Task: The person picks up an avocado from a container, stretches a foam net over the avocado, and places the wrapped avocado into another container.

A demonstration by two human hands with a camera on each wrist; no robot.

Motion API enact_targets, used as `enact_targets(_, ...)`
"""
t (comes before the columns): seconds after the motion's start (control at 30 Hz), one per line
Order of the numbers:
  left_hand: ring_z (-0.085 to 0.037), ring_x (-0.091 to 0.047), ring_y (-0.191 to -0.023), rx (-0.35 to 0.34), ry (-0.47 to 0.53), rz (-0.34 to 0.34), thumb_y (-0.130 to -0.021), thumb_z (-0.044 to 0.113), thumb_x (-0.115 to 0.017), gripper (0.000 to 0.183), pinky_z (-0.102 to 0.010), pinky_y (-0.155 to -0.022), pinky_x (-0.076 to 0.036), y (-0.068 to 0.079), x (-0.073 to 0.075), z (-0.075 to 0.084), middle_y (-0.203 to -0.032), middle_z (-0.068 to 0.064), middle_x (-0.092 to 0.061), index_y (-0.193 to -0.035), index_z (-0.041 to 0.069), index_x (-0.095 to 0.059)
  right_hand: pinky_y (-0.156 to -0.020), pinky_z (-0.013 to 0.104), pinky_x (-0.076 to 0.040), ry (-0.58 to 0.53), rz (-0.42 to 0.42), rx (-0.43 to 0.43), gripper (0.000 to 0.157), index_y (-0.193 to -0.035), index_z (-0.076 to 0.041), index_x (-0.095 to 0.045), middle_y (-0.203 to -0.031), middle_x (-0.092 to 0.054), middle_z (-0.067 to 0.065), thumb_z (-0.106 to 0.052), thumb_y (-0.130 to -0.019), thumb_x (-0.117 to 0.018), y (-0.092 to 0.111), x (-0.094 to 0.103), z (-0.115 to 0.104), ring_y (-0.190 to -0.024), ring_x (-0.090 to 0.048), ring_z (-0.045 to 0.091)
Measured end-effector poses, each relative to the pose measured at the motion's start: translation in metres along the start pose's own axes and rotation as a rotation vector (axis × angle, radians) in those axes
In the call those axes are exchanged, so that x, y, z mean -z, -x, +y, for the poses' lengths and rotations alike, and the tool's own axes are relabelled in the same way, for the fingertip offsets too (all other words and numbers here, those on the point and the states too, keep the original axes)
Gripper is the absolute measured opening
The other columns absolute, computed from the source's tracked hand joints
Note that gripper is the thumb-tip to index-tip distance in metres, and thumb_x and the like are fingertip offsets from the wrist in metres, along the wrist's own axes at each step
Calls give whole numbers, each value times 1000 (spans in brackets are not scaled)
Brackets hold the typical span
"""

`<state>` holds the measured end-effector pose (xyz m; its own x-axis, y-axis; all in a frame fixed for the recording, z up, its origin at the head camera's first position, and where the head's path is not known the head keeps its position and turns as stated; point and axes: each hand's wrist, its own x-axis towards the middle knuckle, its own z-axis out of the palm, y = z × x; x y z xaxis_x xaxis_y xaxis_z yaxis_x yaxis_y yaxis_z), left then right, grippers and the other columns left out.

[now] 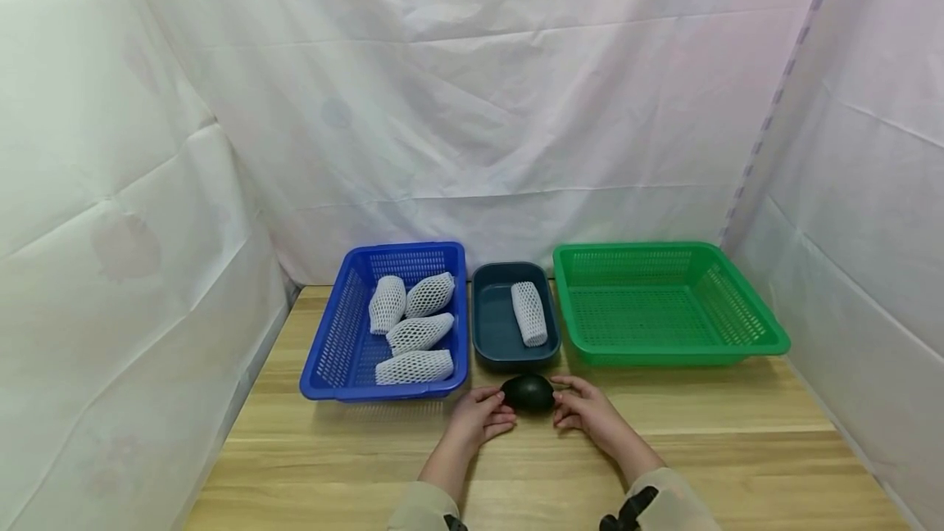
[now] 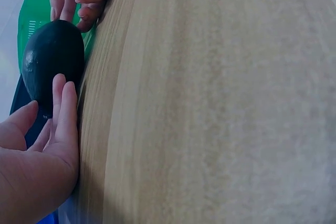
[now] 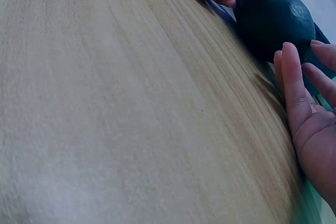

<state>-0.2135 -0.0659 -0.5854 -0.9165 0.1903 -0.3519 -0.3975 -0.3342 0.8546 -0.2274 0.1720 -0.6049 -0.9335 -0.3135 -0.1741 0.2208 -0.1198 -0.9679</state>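
A smooth, dark green avocado [image 1: 528,393] lies sideways in front of the small dark tray [image 1: 509,363], between my two hands. At its left end, the thumb and fingertips of my left hand [image 1: 475,418] pinch the tip. My right hand [image 1: 587,412] holds the opposite end with its fingertips, some fingers spread apart. In the left wrist view the avocado [image 2: 52,61] has fingers at both ends. From the right wrist, the near fingers overlap the lower end of the avocado [image 3: 273,22].
A white foam net sleeve [image 1: 528,314] lies in the dark tray. To the left, a blue basket [image 1: 313,363] holds several white net-covered pieces [image 1: 419,334]. A green basket [image 1: 674,357] stands to the right. White sheets [image 1: 472,105] hang behind the wooden table [image 1: 546,482].
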Motion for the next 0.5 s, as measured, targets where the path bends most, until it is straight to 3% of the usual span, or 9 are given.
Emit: enact_targets(0.5,-23,-69,-73,8,19,22,-98,6,-56,41,-42,-74,-57,-2,0,-1,-84,-16,-65,-132,-11,-43,-71,32,-57,-1,-18,6,47,-136,13,-37,-101,-61,15,-11,-100,-55,2,2,1,-81,-66,21)
